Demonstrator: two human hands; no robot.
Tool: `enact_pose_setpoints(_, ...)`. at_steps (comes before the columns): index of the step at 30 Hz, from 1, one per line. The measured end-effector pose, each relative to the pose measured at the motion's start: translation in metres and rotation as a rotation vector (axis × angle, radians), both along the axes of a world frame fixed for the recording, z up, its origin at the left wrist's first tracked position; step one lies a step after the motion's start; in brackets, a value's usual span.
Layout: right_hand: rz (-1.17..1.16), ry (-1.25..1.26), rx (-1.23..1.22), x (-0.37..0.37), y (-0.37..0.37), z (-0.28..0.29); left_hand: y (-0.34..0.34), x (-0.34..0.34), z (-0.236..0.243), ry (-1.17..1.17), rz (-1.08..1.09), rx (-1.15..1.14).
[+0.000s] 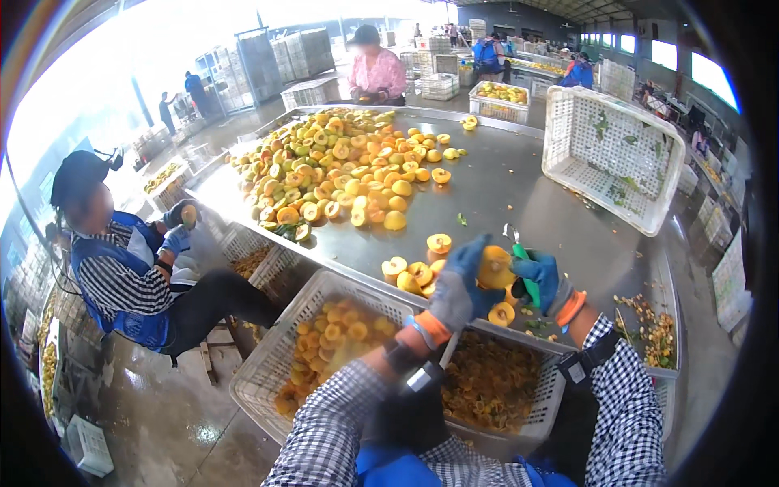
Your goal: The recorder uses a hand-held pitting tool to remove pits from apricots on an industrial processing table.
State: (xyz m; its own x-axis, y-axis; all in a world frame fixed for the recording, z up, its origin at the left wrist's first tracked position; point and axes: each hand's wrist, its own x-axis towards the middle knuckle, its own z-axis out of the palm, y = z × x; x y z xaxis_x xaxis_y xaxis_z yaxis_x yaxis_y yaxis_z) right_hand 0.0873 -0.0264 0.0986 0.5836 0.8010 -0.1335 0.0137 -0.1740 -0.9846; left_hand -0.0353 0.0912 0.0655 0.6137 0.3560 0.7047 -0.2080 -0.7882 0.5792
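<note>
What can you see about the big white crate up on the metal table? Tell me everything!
The white crate is rectangular and looks plastic, with rows of small holes through its walls and bottom and a thick rim. It sits at the table's far right, its open side facing the camera. Green leaves lie inside. Nobody touches it.

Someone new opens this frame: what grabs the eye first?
Probably the big heap of yellow-orange fruit, many pieces cut open, on the metal table left of and above centre. Next, just right of centre, the gloved hands: the left hand holds a yellow fruit, the right hand a green-handled tool. Then the large white crate with leaf bits inside, upper right.
</note>
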Motion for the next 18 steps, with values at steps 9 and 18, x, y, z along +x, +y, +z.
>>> enact_pose_setpoints(9,-0.016,-0.182,0.039,-0.036,-0.043,0.016,-0.027,-0.009,0.007,0.108,-0.312,-0.005)
enact_pose_setpoints(18,-0.146,-0.960,-0.026,-0.077,-0.085,-0.037,-0.041,0.004,-0.045,-0.057,-0.325,-0.277)
